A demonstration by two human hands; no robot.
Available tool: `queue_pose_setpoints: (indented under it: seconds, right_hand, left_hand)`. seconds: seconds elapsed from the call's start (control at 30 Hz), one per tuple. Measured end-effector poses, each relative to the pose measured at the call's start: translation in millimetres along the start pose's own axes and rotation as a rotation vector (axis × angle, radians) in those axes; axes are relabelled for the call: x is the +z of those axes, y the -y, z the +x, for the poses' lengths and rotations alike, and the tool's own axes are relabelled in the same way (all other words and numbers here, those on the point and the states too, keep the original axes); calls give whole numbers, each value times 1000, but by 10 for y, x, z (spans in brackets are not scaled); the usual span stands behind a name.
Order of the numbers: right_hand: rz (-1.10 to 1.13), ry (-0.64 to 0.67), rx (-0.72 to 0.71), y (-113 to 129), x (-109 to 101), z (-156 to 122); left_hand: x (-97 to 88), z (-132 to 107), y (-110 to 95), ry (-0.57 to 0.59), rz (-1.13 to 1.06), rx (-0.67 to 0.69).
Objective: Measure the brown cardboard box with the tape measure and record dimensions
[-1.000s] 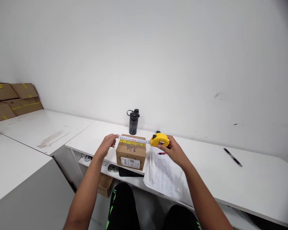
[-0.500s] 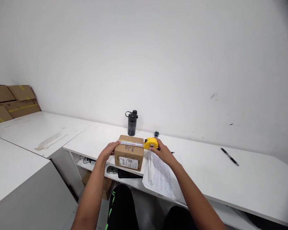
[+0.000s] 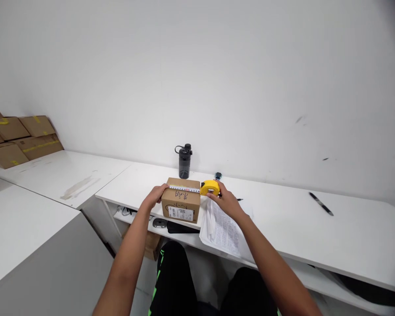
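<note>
A small cardboard box (image 3: 181,199) stands at the front edge of the white desk, with handwriting on top and a shipping label (image 3: 181,213) on its near side. Across its top lies the pulled-out blade (image 3: 184,188) of a tape measure. At the box's left top edge, my left hand (image 3: 157,194) is closed, its thumb at the blade's end and its fingers along the box's side, partly hidden. My right hand (image 3: 226,198) grips the yellow tape measure case (image 3: 210,188), held beside the box's right top edge.
Written paper sheets (image 3: 222,228) hang over the desk edge below my right hand. Behind the box stands a dark bottle (image 3: 184,161). A black pen (image 3: 321,203) lies to the right. Cardboard boxes (image 3: 33,138) are stacked far left. A shelf (image 3: 184,237) runs under the desk.
The whole view has shifted slightly, so everything appears a little higher and further right. Both hands keep the same hold, and the blade still lies across the box.
</note>
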State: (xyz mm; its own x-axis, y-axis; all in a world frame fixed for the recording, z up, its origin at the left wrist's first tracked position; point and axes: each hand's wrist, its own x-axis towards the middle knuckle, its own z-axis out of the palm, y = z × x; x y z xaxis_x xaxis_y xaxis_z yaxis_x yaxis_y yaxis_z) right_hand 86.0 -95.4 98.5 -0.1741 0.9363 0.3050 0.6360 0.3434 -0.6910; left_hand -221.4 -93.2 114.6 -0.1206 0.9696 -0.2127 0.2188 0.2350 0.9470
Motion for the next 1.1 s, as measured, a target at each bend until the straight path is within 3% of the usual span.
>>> queue_pose_setpoints:
  seconds: [0.1, 0.17, 0.2, 0.27, 0.37, 0.43, 0.47, 0.57, 0.67, 0.73, 0.8, 0.9, 0.93, 1.0, 1.07, 1.1]
  right_hand:
    - [30, -40, -32, 112, -74, -109]
    - [113, -79, -65, 182, -116, -246]
    - [165, -91, -81, 210, -124, -342]
    - [271, -91, -127, 239, -98, -591]
    - [451, -72, -249, 194, 54, -1058]
    - [549, -59, -291, 109, 200, -1369]
    - [583, -80, -265, 57, 274, -1509]
    - [641, -167, -36, -101, 445, -1817]
    - [629, -156, 139, -212, 431, -1926]
    - [637, -81, 153, -256, 258, -1877]
    - [687, 91, 97, -307, -41, -1721]
    - [722, 488, -111, -478, -532, -1268]
    - [662, 507, -119, -570, -647, -1069]
    - [465, 303, -12, -803, -744, -635]
    - [123, 8, 133, -1073, -671, -216]
    - [-50, -52, 174, -1209, -594, -32]
  left_hand:
    - [-98, -218, -217, 20, 41, 105]
    - [-97, -498, -364, 18, 57, 209]
    - [-54, -669, -410, 17, 57, 324]
    - [126, -1020, -396, 68, 53, 412]
    - [559, -1397, -80, 265, 4, 403]
    - [865, -1498, 233, 477, -106, 278]
    - [1003, -1516, 383, 549, -193, 216]
    - [1329, -1531, 680, 593, -400, 144]
    - [1534, -1543, 704, 642, -390, 232]
    - [1620, -1506, 612, 605, -308, 334]
    - [1678, -1388, 476, 463, -219, 451]
    - [1768, -1049, 233, 351, -239, 543]
    - [1816, -909, 151, 368, -308, 521]
    - [1945, -622, 7, 431, -479, 417]
    - [2100, -351, -88, 470, -614, 306]
    - [2175, -226, -111, 489, -646, 262]
